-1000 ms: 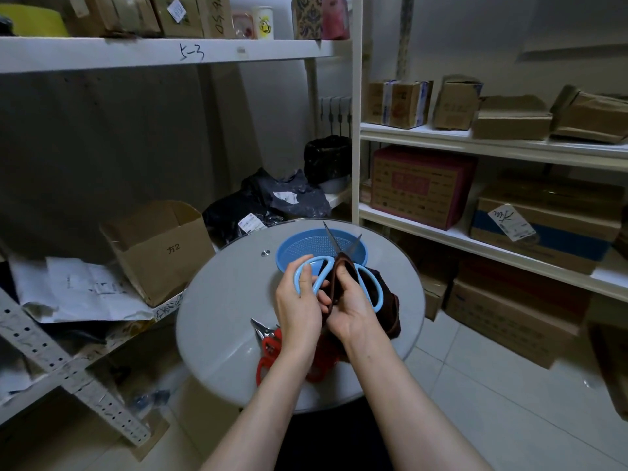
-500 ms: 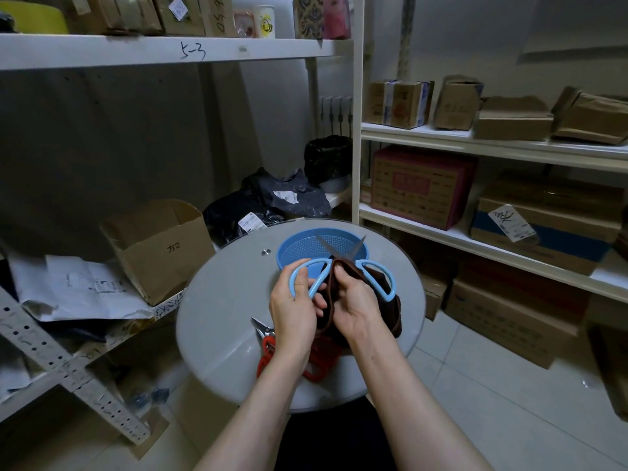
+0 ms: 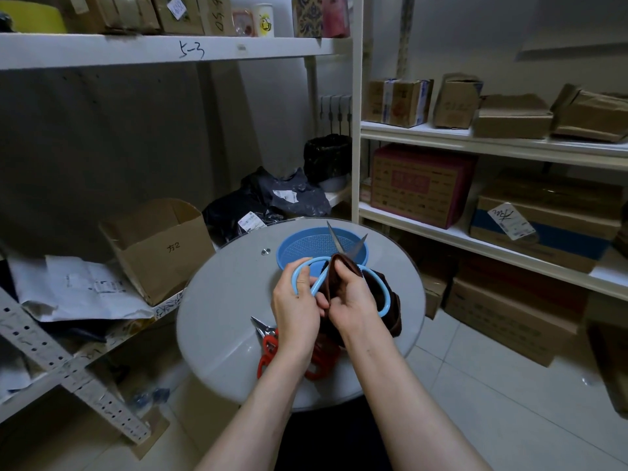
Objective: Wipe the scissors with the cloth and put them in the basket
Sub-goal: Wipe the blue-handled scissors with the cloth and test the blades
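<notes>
The person holds the blue scissors up in the air, just over the round white table. The left hand has its fingers curled round one blue handle loop. The right hand pinches the dark brown cloth tight round the middle of the scissors, where the two halves cross. The rest of the cloth hangs down behind that hand. The two blades stand apart and point up and away, above the blue basket. The basket sits on the far side of the table and looks empty.

I think the scissors are light and hard, and the metal tips are sharp. The plastic loops are the safe place to hold. The cloth is soft and floppy, so it bends round the blades easily, but it could snag on a tip. The blades may also swing shut on a finger.

A pair of red scissors lies on the table under the person's arms.
</notes>
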